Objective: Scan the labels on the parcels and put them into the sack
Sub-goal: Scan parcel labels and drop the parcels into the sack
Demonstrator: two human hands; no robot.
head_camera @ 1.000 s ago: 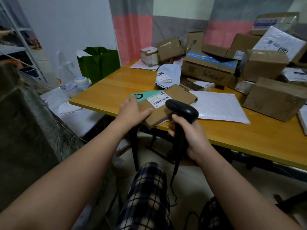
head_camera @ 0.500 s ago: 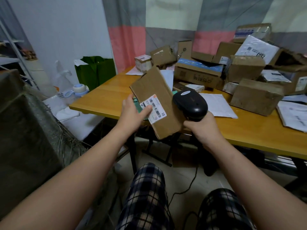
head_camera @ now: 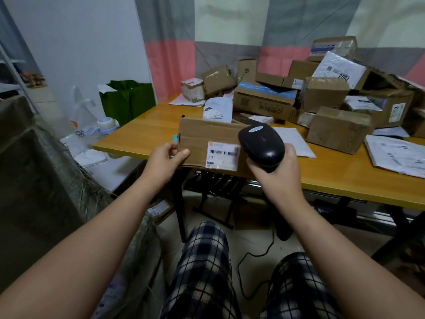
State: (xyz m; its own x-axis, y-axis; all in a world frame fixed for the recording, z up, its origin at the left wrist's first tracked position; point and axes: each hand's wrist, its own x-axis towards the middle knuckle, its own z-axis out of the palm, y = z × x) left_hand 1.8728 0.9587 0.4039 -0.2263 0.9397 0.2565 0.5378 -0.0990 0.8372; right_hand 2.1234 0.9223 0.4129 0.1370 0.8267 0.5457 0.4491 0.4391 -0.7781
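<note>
Closest in, two knees in checked trousers (head_camera: 202,272), a black cable (head_camera: 251,256) trailing over the floor between them. To the left of the knees slumps the sack (head_camera: 57,171), grey-green and coarse.

Above the lap, the left hand (head_camera: 165,160) pinches the left edge of a flat cardboard parcel (head_camera: 207,134), thumb pressed on the front, fingers tucked behind. The parcel is held upright in the air at the table's near edge, its white label (head_camera: 222,155) facing the person. The right hand (head_camera: 278,173) is wrapped tight round a black scanner (head_camera: 262,143) whose head covers the parcel's right end, just beside the label.

Behind them runs the wooden table (head_camera: 149,132), and on its far right half lies a heap of boxes (head_camera: 338,130) and pale mailers. Left of the table stands a green bag (head_camera: 128,102). A pink, grey and cream curtain (head_camera: 230,31) hangs at the back.
</note>
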